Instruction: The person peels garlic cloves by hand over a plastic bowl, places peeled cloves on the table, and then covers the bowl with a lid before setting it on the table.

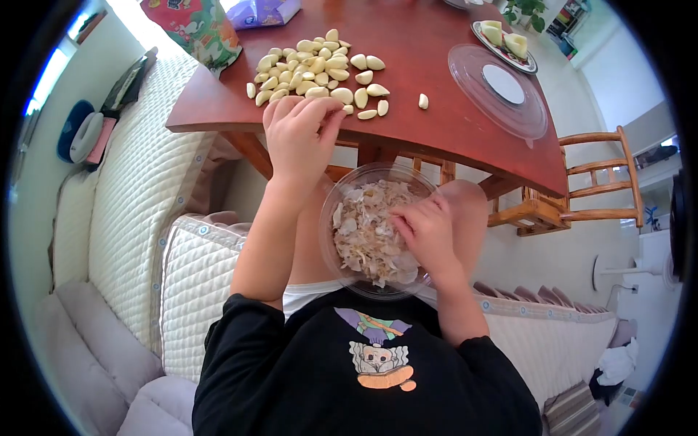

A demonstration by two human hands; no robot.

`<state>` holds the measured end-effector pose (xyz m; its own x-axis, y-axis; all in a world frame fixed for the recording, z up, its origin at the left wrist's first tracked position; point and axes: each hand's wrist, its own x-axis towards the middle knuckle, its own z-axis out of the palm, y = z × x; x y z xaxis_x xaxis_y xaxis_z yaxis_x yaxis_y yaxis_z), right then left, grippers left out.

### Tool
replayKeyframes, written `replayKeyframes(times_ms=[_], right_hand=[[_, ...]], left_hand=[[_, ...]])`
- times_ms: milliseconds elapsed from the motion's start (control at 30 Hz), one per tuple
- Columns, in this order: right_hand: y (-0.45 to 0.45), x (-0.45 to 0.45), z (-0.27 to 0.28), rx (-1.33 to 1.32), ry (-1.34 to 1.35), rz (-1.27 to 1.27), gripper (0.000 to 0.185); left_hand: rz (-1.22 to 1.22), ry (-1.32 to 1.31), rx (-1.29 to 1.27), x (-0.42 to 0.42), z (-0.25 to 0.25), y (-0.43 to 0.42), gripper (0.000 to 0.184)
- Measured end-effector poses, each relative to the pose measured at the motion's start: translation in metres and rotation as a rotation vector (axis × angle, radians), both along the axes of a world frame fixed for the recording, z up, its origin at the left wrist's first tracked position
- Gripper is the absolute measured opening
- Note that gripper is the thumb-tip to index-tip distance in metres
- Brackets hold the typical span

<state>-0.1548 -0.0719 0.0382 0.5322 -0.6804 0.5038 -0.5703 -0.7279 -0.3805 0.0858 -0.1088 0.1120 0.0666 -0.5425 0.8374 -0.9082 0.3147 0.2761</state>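
Observation:
Peeled garlic cloves [302,69] lie heaped on the red-brown table. At the table's front edge my left hand [302,134] has its fingertips pinched together on one garlic clove [347,110], just beside the heap. A clear plastic bowl [329,243] rests on my lap, filled with papery garlic skins [371,232]. Over the bowl's right side is my right hand [427,231], fingers curled in and thumb against them. What it holds, if anything, is hidden.
A single clove [423,101] sits apart on the table [403,43]. To the right are a clear lid [465,80] and a plate [525,64] with cut pale fruit. A colourful bag [196,33] and purple packet [262,13] stand at left. Wooden chair [596,178] beyond.

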Motion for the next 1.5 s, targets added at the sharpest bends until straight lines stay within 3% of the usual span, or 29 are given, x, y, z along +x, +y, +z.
replayKeyframes(times_ms=[133, 200, 233, 267, 333, 500, 600, 800, 867, 967, 1067, 1167, 1267, 1367, 1467, 1500], right_hand=[[0.001, 0.000, 0.012, 0.023, -0.083, 0.055, 0.015], [0.002, -0.001, 0.026, 0.063, -0.233, 0.095, 0.016], [0.001, -0.006, 0.048, 0.033, -0.176, 0.026, 0.018], [-0.004, -0.014, 0.067, 0.004, -0.121, -0.043, 0.021], [-0.038, -0.020, 0.075, -0.074, -0.317, -0.011, 0.035], [-0.120, -0.024, 0.081, -0.196, 0.110, -0.062, 0.060], [-0.128, -0.024, 0.077, -0.220, 0.399, -0.038, 0.069], [-0.068, -0.041, 0.083, -0.183, 0.314, 0.248, 0.066], [-0.041, -0.043, 0.073, -0.100, 0.207, 0.380, 0.044], [-0.016, -0.039, 0.027, 0.016, 0.141, 0.379, 0.020], [-0.011, -0.037, 0.053, -0.104, 0.052, 0.211, 0.015], [-0.036, -0.048, 0.085, -0.311, -0.064, -0.095, 0.035], [-0.083, -0.070, 0.102, -0.416, 0.165, -0.305, 0.052], [-0.117, -0.094, 0.074, -0.432, 0.400, -0.402, 0.068], [-0.092, -0.091, 0.083, -0.375, 0.323, -0.336, 0.066], [-0.080, -0.089, 0.087, -0.387, 0.294, -0.332, 0.052]], left_hand=[[-0.065, 0.083, -0.004, 0.000, -0.004, 0.000, 0.006], [-0.124, 0.230, 0.048, -0.008, -0.003, 0.010, 0.007], [-0.152, 0.303, 0.075, -0.013, -0.003, 0.019, 0.008], [-0.179, 0.337, 0.111, -0.020, -0.005, 0.027, 0.010], [-0.237, 0.401, 0.182, -0.035, -0.010, 0.045, 0.014], [-0.566, 0.217, 0.267, -0.075, -0.045, 0.067, 0.020], [-0.602, 0.220, 0.387, -0.083, -0.059, 0.083, 0.019], [-0.494, 0.262, 0.596, -0.070, -0.071, 0.104, 0.016], [-0.472, 0.291, 0.619, -0.069, -0.069, 0.106, 0.015], [-0.458, 0.230, 0.483, -0.069, -0.073, 0.101, 0.017], [-0.516, 0.268, 0.781, -0.062, -0.075, 0.108, 0.020], [-0.450, 0.231, 0.585, -0.059, -0.069, 0.110, 0.022], [-0.349, 0.260, 0.413, -0.055, -0.067, 0.110, 0.021], [-0.292, 0.224, 0.402, -0.045, -0.071, 0.115, 0.020], [-0.215, 0.263, 0.441, -0.036, -0.069, 0.118, 0.023], [-0.182, 0.292, 0.472, -0.034, -0.069, 0.121, 0.025]])
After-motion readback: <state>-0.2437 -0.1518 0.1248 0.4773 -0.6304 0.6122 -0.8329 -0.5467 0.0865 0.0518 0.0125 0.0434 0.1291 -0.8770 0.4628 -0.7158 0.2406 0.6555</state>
